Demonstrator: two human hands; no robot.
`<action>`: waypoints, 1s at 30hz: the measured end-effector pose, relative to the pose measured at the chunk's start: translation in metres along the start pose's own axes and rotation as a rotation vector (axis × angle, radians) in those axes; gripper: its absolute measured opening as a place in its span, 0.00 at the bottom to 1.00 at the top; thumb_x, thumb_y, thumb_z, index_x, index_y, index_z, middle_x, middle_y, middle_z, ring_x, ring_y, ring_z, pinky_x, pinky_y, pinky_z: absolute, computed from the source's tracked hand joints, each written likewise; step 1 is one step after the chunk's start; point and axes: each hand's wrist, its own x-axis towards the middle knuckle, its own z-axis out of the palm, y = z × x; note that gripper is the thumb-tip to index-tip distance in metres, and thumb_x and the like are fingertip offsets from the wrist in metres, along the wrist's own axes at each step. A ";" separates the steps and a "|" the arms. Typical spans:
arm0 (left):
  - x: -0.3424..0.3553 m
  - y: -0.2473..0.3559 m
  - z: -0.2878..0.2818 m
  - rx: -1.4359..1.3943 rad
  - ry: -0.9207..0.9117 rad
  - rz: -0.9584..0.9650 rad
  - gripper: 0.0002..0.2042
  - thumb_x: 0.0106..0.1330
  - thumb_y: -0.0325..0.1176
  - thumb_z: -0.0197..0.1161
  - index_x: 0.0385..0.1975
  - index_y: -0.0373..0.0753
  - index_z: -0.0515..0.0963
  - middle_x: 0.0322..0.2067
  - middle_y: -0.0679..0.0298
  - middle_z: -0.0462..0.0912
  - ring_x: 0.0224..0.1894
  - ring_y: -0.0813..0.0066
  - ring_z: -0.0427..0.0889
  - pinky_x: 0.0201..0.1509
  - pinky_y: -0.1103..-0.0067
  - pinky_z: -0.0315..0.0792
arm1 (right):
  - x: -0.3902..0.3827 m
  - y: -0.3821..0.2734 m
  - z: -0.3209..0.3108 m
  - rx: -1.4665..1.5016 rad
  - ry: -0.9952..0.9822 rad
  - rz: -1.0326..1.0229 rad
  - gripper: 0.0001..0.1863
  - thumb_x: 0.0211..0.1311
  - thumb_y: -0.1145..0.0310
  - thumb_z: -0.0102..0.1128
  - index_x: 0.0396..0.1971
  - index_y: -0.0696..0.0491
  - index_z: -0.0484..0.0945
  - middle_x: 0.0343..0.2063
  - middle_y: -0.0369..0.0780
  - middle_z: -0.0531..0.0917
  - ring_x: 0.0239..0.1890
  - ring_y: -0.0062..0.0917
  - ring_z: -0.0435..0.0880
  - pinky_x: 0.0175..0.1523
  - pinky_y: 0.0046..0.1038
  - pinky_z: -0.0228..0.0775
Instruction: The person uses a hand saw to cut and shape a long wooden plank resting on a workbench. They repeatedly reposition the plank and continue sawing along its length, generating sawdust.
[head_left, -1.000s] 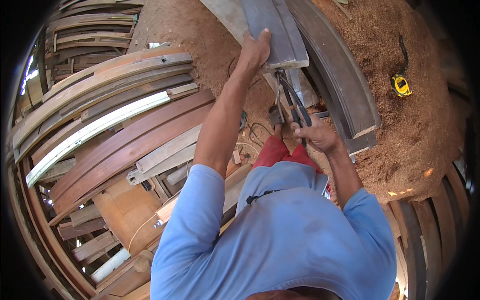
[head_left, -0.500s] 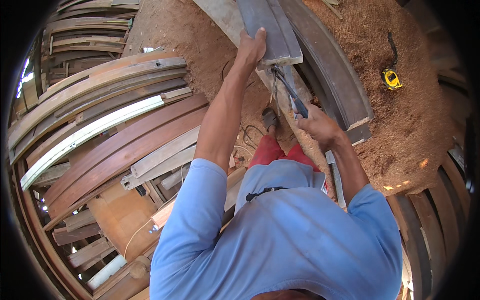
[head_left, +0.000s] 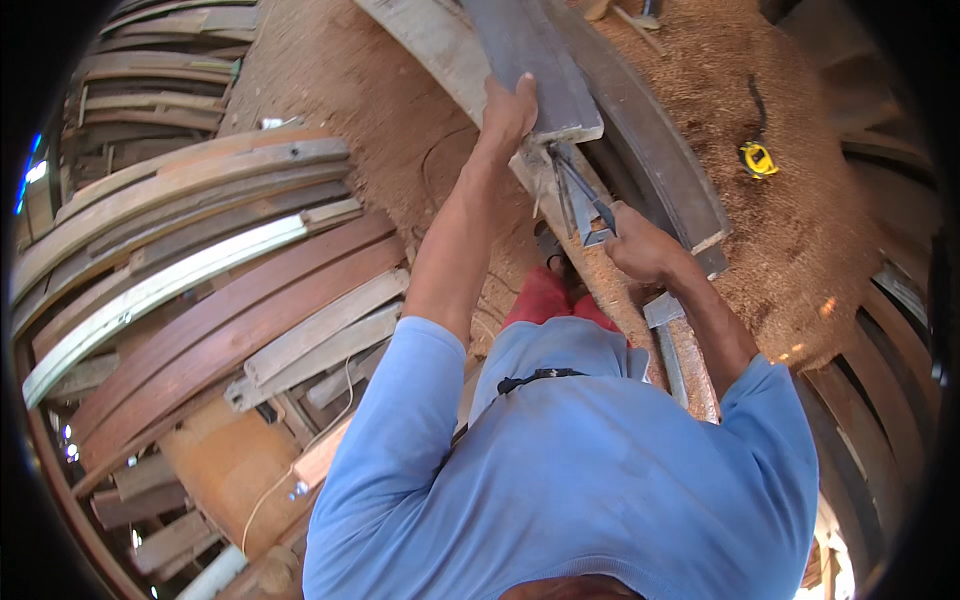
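Head view, left hand: the left hand (head_left: 510, 110) is clamped on the left edge of the grey board (head_left: 545, 80), thumb on the upper face, fingers largely hidden; hold unchanged across the three pictures
Head view, right hand: the right hand (head_left: 638, 243) is closed round the handle of a plier-like tool (head_left: 585, 185); the two hands are apart
Tool, change noted: two limbs showed spread ahead of the fist a second ago; now one limb reads clearly into it; whether the other is also gripped, cannot tell
Grey board, position: over the pale plank (head_left: 425, 50) and beside the dark moulded plank (head_left: 660, 130); its near end meets the tool's head; exact contact too small to confirm
Significance, judged: effort appears centred on that near end, the left hand steadying, the right hand working the tool
Surroundings: yellow tape measure (head_left: 757, 160) lies on shavings (head_left: 800, 250) to the right, well apart from both hands; reddish-brown boards (head_left: 250, 310) lie at left; framing has shifted, bringing a grey-edged length (head_left: 665, 315) beside the right forearm into fuller view
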 end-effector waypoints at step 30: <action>-0.002 -0.036 -0.059 0.069 0.009 -0.057 0.41 0.69 0.53 0.60 0.71 0.27 0.57 0.61 0.34 0.74 0.66 0.41 0.74 0.70 0.63 0.66 | 0.022 -0.020 0.053 -0.067 -0.012 -0.159 0.11 0.59 0.76 0.50 0.42 0.55 0.70 0.26 0.31 0.69 0.26 0.16 0.72 0.27 0.25 0.66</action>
